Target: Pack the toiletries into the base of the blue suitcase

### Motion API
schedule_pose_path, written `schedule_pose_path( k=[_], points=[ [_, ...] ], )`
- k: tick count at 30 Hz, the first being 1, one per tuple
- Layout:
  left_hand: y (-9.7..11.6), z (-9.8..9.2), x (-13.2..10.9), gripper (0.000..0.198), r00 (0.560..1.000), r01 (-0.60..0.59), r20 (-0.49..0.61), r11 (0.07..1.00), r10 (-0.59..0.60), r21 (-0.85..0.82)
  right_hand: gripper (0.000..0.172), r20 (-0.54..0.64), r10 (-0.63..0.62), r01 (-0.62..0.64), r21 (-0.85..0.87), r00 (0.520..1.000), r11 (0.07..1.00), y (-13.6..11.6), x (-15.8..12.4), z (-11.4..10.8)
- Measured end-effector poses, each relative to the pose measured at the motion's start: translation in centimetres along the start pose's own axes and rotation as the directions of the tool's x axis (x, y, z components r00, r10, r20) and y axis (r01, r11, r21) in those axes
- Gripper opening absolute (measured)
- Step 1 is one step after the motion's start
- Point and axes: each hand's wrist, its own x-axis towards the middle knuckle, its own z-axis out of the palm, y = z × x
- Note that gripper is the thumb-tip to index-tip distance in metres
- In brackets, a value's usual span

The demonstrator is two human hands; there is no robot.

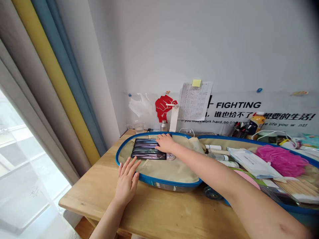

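Note:
A hard-shell suitcase with blue edging lies open, and its left half [184, 174] has a beige lining. Several flat dark packs [147, 149] rest side by side on that lining, each with slim shiny tools in it; their exact kind is too small to tell. My right hand [164, 143] reaches across and lies on the right end of the packs, fingers stretched out toward the left. Beside its wrist sits a small round clear case [170, 156]. My left hand [127, 179], fingers spread, touches the near left rim of the suitcase and holds nothing.
The suitcase's right half holds a pink bath puff [281, 160], a white wipes packet [254, 162], several tubes [218, 157] and bundled wooden sticks [299, 189]. Behind stand a small bottle [163, 126], a white lamp [174, 118] and an orange-labelled bottle [256, 123]. The wooden table's [94, 192] left edge is near curtains.

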Motion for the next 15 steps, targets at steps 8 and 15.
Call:
schedule_pose_path(
  k=[8, 15],
  points=[
    [-0.1, 0.2, -0.1, 0.042, 1.0, -0.019, -0.016, 1.0, 0.018, -0.002, 0.055, 0.176, -0.205, 0.193, 0.083, 0.963, 0.978, -2.4, -1.4, 2.0],
    [-0.1, 0.1, 0.0, 0.042, 1.0, 0.0, 0.007, 1.0, 0.0, 0.007, 0.053, 0.248, -0.159, 0.134, 0.115, 0.956, 0.984, -2.5, -0.4, 3.8]
  ],
)
